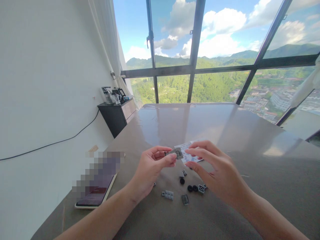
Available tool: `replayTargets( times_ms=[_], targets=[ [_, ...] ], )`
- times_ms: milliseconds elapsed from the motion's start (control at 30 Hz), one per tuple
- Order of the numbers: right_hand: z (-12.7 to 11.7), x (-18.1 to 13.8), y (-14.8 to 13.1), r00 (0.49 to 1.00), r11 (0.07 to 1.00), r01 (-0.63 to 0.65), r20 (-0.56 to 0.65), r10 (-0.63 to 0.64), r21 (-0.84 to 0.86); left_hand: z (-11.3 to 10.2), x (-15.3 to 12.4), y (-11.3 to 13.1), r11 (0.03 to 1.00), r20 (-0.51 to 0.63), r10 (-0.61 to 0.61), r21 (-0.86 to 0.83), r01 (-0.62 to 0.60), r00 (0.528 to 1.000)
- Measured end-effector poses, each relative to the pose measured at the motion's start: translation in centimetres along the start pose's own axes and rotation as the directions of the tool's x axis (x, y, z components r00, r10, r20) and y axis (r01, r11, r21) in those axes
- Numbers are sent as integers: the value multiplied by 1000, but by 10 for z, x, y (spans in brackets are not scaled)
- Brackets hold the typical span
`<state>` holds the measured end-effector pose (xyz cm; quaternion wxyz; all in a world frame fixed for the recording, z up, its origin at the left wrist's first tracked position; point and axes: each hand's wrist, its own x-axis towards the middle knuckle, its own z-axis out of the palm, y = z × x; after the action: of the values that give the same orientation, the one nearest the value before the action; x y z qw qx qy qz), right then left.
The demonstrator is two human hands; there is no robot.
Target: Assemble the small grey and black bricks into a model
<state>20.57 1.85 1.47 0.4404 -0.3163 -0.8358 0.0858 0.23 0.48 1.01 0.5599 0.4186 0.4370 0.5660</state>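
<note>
Between its thumb and fingers, my left hand (156,163) pinches a small grey toy-brick assembly (179,153) above the table. My right hand (212,163) is just to the right of it, thumb and fingers apart, with nothing seen between them. Behind both hands lies a printed paper sheet (186,146), partly covered by them. Below are loose toy parts: a light grey brick piece (169,195), a dark grey brick (185,199), black wheels (192,188) and a grey square piece (201,189). Another black wheel (182,181) sits near a small grey piece (184,172).
A smartphone (96,191), partly blurred out, lies on the brown table (260,173) at the left. Past the table's left edge stands a dark cabinet (112,118) with a glass jug (112,98) on it. Large windows rise beyond the far edge.
</note>
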Motion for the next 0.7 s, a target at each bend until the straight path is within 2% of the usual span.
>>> replayTargets(
  times_ms=[133,500,700],
  targets=[
    [4,-3,-3,998,999,16,53,-17,32,4,-5,0,999,56,-6,44,4,998],
    [4,-2,0,998,998,23,53,-26,57,5,-10,2,994,83,-107,-27,109,991],
    [4,-1,-4,999,999,11,50,-13,31,3,-9,0,993,77,-104,-44,108,992]
  ],
)
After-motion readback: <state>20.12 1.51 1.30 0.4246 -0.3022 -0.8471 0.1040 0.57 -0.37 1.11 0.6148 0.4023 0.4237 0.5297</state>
